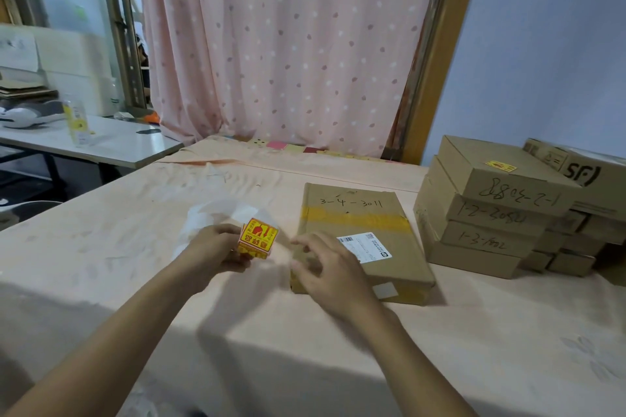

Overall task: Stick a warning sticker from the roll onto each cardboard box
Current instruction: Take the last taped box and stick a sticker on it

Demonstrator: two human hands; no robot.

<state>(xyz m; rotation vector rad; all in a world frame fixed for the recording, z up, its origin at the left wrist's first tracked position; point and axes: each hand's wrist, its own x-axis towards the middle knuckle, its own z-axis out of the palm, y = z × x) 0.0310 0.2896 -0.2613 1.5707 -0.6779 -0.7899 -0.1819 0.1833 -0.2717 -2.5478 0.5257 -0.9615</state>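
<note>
My left hand [211, 252] grips a yellow and red warning sticker roll [257, 238] above the table, with a strip of white backing paper [216, 215] trailing behind it. My right hand [327, 269] hovers just right of the roll, fingers curled and blurred, over the near left corner of a flat cardboard box [362, 234]. That box has yellow tape, a white shipping label and "3-4-3011" written on it. I cannot tell whether the right fingers pinch anything.
A stack of cardboard boxes [487, 210] stands at the right, the top one bearing a yellow sticker [500, 166]. More boxes [589, 179] sit behind it. The table [135, 247] has a peach cloth. A white side table [101, 142] stands at the left.
</note>
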